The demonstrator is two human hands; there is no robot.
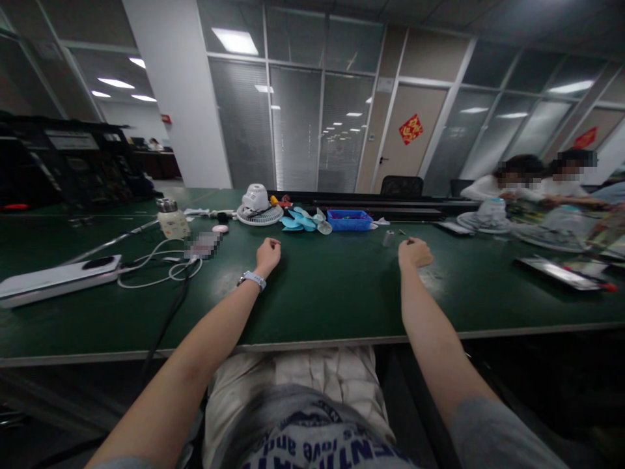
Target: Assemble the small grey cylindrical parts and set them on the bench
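Note:
My left hand (268, 255) rests over the green table with its fingers curled in. Whether anything lies inside them I cannot make out. To the right, my right hand (416, 253) is closed in a fist, its contents hidden. A short thin greenish piece (402, 232) shows just beyond its fingers; I cannot tell if it is held. Close to this hand stands a small grey metal cylinder (388, 238). Beyond both hands are light-blue fan blades (299, 220), a blue plastic basket (349, 220) with small parts in it, and a white fan (256, 199) lying on its grille.
On the left are a white power strip-like box (61, 279), looped white cables (146, 285), and a cream bottle (172, 220). A tablet-like device (561, 272) lies at the right. Two people (520, 176) sit at the far right beside more fan parts (491, 216).

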